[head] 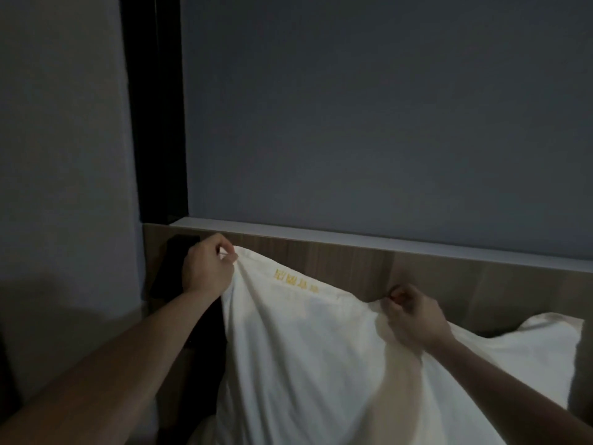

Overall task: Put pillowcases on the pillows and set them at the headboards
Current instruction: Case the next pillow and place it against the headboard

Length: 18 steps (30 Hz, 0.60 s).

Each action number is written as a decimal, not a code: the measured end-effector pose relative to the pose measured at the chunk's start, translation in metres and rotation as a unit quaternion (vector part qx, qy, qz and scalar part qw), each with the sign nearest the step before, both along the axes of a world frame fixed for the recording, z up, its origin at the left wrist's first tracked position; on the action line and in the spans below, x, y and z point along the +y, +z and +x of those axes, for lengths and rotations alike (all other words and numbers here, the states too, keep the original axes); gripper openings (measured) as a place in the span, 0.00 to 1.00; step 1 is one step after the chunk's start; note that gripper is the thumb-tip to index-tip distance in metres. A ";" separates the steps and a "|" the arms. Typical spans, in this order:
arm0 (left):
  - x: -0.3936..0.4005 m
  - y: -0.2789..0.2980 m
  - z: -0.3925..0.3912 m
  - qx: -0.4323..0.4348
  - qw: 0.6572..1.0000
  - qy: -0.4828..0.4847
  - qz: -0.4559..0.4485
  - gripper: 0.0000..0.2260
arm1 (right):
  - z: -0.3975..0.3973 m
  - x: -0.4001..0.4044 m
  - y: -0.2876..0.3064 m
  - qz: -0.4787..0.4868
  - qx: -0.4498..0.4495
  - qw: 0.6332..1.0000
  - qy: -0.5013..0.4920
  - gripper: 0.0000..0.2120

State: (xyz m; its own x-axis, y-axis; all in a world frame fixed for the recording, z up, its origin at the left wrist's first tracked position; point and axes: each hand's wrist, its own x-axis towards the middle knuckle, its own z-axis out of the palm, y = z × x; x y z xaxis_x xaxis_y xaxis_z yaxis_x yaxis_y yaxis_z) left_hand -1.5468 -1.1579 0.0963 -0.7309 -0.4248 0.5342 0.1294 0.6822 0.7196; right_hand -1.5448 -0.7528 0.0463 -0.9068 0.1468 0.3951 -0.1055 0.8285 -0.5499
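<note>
A white pillow in its pillowcase (305, 348), with yellow embroidered lettering near its top edge, stands upright against the wooden headboard (449, 274). My left hand (208, 268) pinches the pillowcase's upper left corner, raised near the headboard's top. My right hand (414, 313) grips the pillowcase's upper right corner, a little lower. A second white pillow (545, 345) lies to the right, partly behind my right forearm. The bottom of the held pillow is out of frame.
A pale ledge (353, 236) tops the headboard under a grey-blue wall. A black panel (170, 268) is fixed to the headboard's left end, behind my left hand. A dark vertical strip (157, 107) runs up the wall at left.
</note>
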 end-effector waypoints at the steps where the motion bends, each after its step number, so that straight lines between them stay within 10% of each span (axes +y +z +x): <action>1: -0.004 0.000 0.000 -0.003 1.000 0.009 -0.002 0.08 | -0.002 0.003 0.002 0.020 -0.029 0.999 0.016 0.09; 6: -0.004 0.007 -0.005 0.049 0.999 0.013 0.000 0.13 | -0.015 0.016 0.012 0.147 -0.073 0.985 0.046 0.15; 10: 0.003 0.012 -0.011 0.071 0.997 0.028 0.011 0.17 | -0.017 0.008 0.024 0.081 0.094 0.991 -0.047 0.11; 18: 0.020 -0.075 0.046 0.065 0.991 -0.097 0.059 0.16 | 0.019 -0.016 -0.032 -0.088 0.071 0.993 -0.029 0.18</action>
